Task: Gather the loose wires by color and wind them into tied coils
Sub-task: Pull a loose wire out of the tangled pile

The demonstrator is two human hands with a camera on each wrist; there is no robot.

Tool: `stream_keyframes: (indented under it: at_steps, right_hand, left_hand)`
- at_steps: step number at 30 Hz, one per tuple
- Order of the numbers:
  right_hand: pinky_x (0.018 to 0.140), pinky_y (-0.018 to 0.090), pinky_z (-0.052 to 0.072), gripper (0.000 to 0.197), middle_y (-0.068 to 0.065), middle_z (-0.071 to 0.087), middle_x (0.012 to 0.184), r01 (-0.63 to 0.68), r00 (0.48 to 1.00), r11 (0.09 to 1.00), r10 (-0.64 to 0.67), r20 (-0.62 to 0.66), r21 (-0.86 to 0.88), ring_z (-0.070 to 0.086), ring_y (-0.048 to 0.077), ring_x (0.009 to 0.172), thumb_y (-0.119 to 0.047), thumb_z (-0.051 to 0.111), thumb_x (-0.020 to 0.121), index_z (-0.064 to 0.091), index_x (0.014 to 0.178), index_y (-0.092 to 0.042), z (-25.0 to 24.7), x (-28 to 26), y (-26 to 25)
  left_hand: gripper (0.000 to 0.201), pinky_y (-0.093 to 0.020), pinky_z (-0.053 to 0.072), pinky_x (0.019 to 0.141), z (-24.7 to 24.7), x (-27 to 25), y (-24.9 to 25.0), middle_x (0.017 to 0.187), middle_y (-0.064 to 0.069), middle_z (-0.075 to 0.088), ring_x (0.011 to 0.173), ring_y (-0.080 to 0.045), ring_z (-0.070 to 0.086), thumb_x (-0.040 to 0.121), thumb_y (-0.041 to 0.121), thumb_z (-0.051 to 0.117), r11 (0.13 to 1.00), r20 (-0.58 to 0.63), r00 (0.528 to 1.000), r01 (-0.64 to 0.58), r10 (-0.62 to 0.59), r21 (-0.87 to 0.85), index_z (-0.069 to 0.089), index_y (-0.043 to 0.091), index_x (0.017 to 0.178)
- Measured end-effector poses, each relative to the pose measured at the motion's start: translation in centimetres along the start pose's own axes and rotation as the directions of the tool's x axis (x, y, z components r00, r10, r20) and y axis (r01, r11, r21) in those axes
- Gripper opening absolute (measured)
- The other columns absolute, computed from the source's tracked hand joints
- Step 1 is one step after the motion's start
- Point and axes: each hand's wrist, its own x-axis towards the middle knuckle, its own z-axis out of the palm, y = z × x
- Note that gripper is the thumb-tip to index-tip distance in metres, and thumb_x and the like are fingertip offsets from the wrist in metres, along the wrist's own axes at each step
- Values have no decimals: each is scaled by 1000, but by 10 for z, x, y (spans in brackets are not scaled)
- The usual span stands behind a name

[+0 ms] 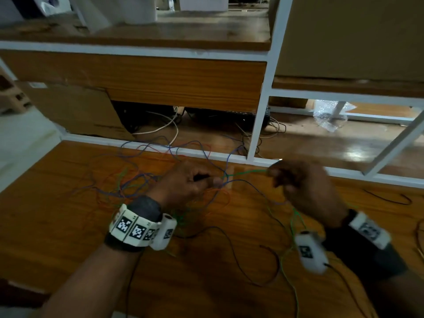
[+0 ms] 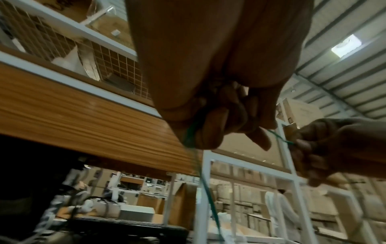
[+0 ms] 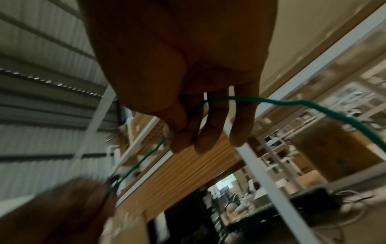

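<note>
Tangled wires [image 1: 146, 180] clutter the table [image 1: 57, 226] left; a white frame post [image 1: 259, 115] blocks behind.

Two hands: left hand [image 1: 183, 182], right hand [image 1: 305, 187]. One green wire [image 1: 247, 172] stretched between them. One tangle of loose wires [image 1: 142, 180], too knotted to count, on one desk [image 1: 57, 226].

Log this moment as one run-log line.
left hand: grips green wire | right hand: pinches same wire | tangled wires: loose on table
</note>
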Motion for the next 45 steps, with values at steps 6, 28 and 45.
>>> stream_keyframes:
  at_steps: [6,28,45]
  right_hand:
    - [78,47,61,28,-7,76,78,-91,974,978,48,-221,-186,72,12,71,-4,68,94,75,86,-29,-60,-11,44]
    - [80,50,62,21,4,74,76,-265,896,957,197,-398,-123,73,26,73,-7,62,97,76,91,-22,-72,-21,56]
    - [61,16,53,19,-15,72,68,-79,996,983,69,-63,-167,67,-5,62,-14,67,99,78,89,-26,-26,-32,53]
  left_hand:
    - [23,-6,42,63,-29,-22,-29,78,34,68,76,12,63,89,27,71,995,-139,985,103,-100,14,70,47,79]
    - [54,-17,48,65,-35,-44,-44,84,15,75,75,3,66,80,72,59,987,-37,991,135,-132,85,79,24,94]
    - [64,-22,52,88,71,10,36,134,11,53,114,-1,53,81,53,72,997,81,996,48,-43,-60,52,36,140]
